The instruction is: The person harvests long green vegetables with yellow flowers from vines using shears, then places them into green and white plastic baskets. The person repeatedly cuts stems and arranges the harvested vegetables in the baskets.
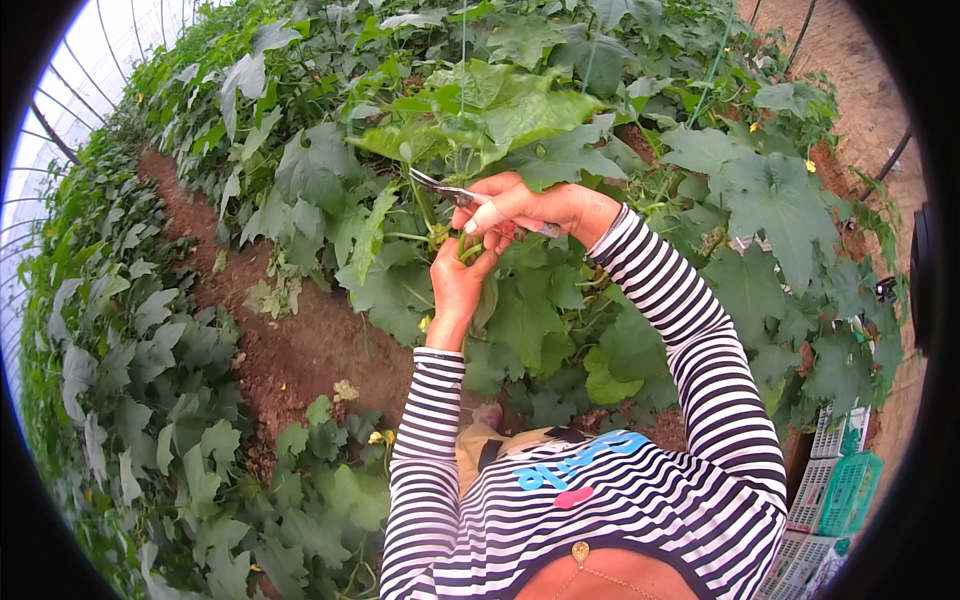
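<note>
My right hand is closed around small metal pruning scissors, whose blades point to the upper left; their tips appear slightly parted. Just below it, my left hand pinches a green vine stem between thumb and fingers. The fingers of both hands nearly meet around the stem. Broad lobed leaves of a climbing gourd-like plant surround them, and a thin green string runs up above. Part of the stem is hidden by my fingers.
A bare soil path runs along the left between dense vine rows. Plastic crates, one a green crate, are stacked at the lower right. Strings rise among the plants, and greenhouse hoops curve at the upper left.
</note>
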`<state>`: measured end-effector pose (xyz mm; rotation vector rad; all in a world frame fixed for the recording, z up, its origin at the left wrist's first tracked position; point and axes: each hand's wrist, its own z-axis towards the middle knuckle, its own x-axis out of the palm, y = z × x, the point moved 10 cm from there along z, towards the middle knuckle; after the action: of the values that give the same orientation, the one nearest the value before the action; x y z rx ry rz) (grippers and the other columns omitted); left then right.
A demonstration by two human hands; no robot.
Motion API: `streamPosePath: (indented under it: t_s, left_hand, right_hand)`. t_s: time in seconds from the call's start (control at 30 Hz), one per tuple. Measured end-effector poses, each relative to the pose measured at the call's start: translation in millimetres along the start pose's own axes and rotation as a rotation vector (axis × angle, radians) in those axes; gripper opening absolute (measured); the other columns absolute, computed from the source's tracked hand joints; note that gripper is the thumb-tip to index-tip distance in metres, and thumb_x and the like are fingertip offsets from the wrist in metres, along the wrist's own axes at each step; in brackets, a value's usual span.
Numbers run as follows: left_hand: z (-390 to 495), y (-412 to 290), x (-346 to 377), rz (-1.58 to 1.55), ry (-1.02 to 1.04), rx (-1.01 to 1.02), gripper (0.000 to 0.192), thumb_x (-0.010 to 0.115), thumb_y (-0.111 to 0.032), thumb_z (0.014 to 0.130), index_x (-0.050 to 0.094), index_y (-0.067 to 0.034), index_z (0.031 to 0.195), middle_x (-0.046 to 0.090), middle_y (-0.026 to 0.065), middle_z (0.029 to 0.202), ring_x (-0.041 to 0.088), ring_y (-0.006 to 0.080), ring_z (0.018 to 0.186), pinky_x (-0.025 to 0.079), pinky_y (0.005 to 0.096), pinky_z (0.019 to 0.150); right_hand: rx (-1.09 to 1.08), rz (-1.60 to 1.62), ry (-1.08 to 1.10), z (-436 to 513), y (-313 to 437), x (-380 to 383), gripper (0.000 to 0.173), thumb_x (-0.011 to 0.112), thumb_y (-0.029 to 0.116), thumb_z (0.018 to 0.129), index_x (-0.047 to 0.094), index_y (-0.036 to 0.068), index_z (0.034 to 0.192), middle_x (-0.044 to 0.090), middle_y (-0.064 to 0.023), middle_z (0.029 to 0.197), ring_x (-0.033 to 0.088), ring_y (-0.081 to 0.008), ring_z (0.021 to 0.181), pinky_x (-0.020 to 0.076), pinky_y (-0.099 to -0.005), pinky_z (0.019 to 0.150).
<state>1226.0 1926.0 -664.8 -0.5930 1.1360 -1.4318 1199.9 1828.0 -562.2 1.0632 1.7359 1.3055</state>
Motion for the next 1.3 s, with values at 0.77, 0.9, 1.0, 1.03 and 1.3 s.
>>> streamPosePath:
  t_s: [0.77,0.9,1.0,1.03,1.3]
  left_hand:
    - [-75.7,-40.7,15.9,-0.171,0.217,-0.314,0.038,0.074,-0.031,0.099,0.066,-0.006,0.072,0.062,-0.0035,0.070,0.051,0.0071,0.066,0.040,0.0266,0.064]
    - [-83.5,-10.5,5.2,-0.134,0.186,-0.325,0.041,0.074,-0.032,0.099,0.065,-0.006,0.068,0.062,-0.0017,0.068,0.052,0.0082,0.066,0.041,0.0276,0.065]
    - [-87.8,22.4,-23.9,-0.378,0.136,-0.313,0.041,0.070,-0.029,0.102,0.064,-0.005,0.070,0.063,0.0005,0.069,0.056,0.0102,0.068,0.046,0.0296,0.069]
    - [-89.8,34.1,-36.0,-0.479,0.120,-0.300,0.041,0.069,-0.029,0.102,0.064,-0.005,0.070,0.064,0.0011,0.070,0.057,0.0108,0.068,0.047,0.0300,0.070]
    - [-55.5,152.5,-157.6,-0.390,0.169,-0.419,0.027,0.067,-0.026,0.104,0.075,-0.002,0.094,0.073,0.0045,0.078,0.066,0.0118,0.076,0.051,0.0292,0.077]
  right_hand:
    - [0.078,-0.753,-0.044,-93.8,-14.4,-21.8,0.051,0.084,0.036,0.078,0.073,0.002,0.115,0.069,-0.0046,0.084,0.062,-0.0125,0.068,0.0500,-0.0313,0.061]
    - [0.021,-0.716,-0.189,-108.2,-12.6,-31.4,0.046,0.084,0.035,0.082,0.072,0.001,0.109,0.069,-0.0044,0.084,0.063,-0.0122,0.072,0.0516,-0.0314,0.063]
    - [-0.191,-0.440,-0.131,-91.6,-10.6,-1.9,0.046,0.081,0.031,0.088,0.067,-0.001,0.118,0.072,-0.0073,0.103,0.067,-0.0147,0.095,0.0542,-0.0317,0.086]
    - [-0.206,-0.341,-0.130,-77.6,-15.1,7.6,0.047,0.081,0.030,0.090,0.066,-0.001,0.122,0.073,-0.0080,0.108,0.068,-0.0155,0.100,0.0540,-0.0315,0.090]
    - [-0.281,-0.561,-0.689,163.7,10.0,-25.9,0.060,0.076,0.041,0.091,0.058,-0.003,0.128,0.067,-0.0121,0.100,0.064,-0.0200,0.092,0.0521,-0.0377,0.084]
